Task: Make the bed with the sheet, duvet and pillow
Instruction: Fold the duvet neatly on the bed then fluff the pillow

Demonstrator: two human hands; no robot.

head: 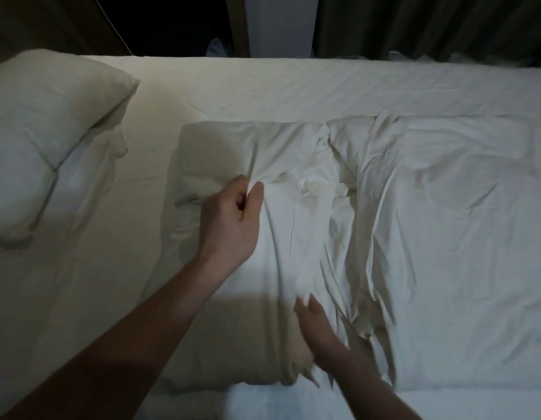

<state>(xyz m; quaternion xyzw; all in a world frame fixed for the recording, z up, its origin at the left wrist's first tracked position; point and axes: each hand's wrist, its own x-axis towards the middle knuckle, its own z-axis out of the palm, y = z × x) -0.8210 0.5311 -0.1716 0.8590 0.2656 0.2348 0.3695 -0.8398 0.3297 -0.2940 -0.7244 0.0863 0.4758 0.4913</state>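
- the left hand [230,221] pinches a fold of the white duvet [414,237] between thumb and curled fingers.
- the right hand [316,327] is blurred; its fingers reach into the bunched duvet cloth, though i cannot tell whether they grip it.
- the duvet lies rumpled on the sheet [263,83], mid-bed.
- the pillow [42,131] lies at the left, apart from the duvet.

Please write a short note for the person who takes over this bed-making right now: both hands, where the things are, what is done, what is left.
Left hand: pinches a fold of the duvet.
Right hand: blurred, on the duvet's bunched near part; grip unclear.
Duvet: folded and wrinkled in mid-bed, on the sheet.
Pillow: at the left end, lying askew.
Done: sheet lies over the mattress.
Left: unfold and smooth the duvet, straighten the pillow.
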